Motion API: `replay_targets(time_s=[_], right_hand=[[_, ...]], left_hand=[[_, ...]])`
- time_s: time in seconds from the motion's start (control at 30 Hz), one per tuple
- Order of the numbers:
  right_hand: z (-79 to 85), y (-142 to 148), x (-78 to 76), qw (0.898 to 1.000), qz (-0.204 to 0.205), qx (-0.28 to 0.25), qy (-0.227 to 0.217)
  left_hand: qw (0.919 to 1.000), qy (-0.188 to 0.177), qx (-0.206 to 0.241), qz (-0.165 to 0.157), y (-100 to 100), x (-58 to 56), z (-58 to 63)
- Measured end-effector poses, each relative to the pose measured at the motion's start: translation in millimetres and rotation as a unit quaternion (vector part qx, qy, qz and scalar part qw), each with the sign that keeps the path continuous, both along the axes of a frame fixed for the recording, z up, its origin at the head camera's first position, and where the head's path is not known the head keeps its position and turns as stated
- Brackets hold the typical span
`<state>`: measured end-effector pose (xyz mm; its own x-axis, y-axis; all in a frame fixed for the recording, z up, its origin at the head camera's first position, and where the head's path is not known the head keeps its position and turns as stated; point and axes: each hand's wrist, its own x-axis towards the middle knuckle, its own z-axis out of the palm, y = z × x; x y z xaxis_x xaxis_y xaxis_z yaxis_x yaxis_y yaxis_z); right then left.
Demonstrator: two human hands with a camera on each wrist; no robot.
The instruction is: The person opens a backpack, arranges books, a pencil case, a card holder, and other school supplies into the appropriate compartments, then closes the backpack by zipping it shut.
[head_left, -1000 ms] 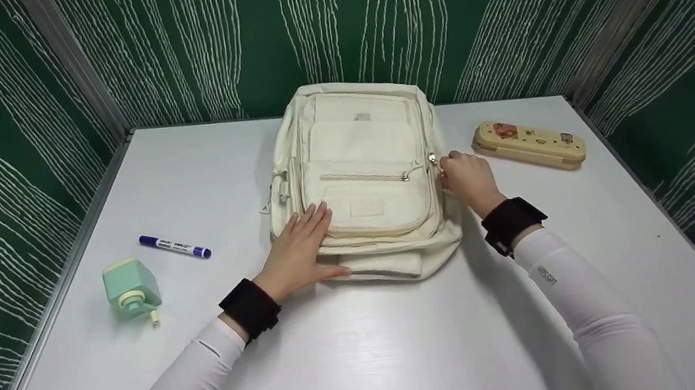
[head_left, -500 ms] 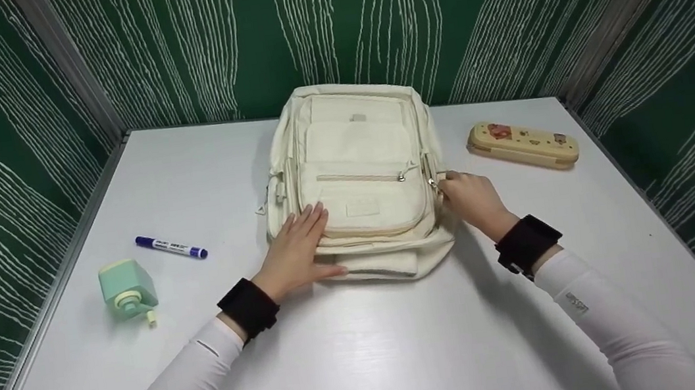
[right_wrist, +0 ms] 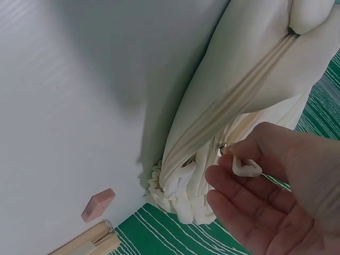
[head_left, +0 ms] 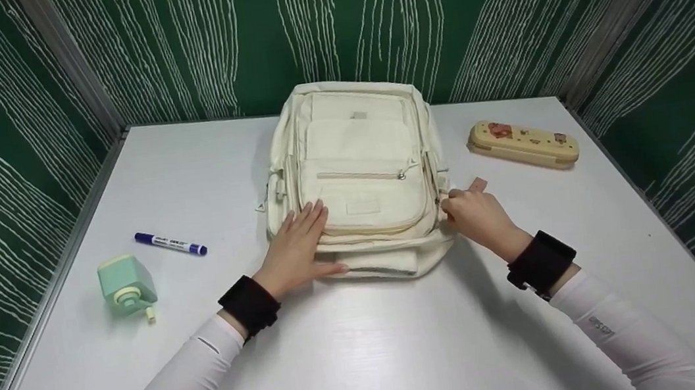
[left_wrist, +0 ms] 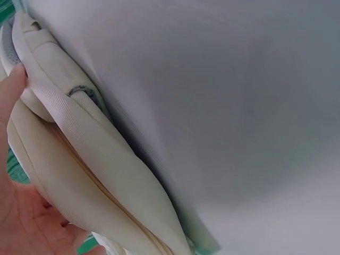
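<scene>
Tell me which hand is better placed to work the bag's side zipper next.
Probably the right hand: it pinches the zipper pull on the right side of the bag. The left hand rests on its lower left, seemingly better for steadying.

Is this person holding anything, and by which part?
The right grip pinches the zipper pull at its slider end; the left grip rests on the backpack.

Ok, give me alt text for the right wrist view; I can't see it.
A right hand pinches a zipper pull on the side of a cream backpack. At lower left, a pink block lies on the white table near a yellow case, partly cut off.
</scene>
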<state>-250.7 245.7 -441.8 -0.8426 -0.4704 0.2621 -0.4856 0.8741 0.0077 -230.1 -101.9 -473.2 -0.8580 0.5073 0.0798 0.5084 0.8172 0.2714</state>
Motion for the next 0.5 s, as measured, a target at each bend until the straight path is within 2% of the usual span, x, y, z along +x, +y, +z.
replay_targets(time_s=[0.33, 0.5], right_hand=[[-0.6, 0.3, 6.9, 0.999, 0.034, 0.018, 0.012], [-0.7, 0.4, 11.4, 0.998, 0.065, 0.010, -0.012]], left_hand=[[0.9997, -0.008, -0.015, 0.016, 3.0, -1.5, -2.8], [0.9995, -0.016, -0.015, 0.023, 2.7, -0.6, -2.2]])
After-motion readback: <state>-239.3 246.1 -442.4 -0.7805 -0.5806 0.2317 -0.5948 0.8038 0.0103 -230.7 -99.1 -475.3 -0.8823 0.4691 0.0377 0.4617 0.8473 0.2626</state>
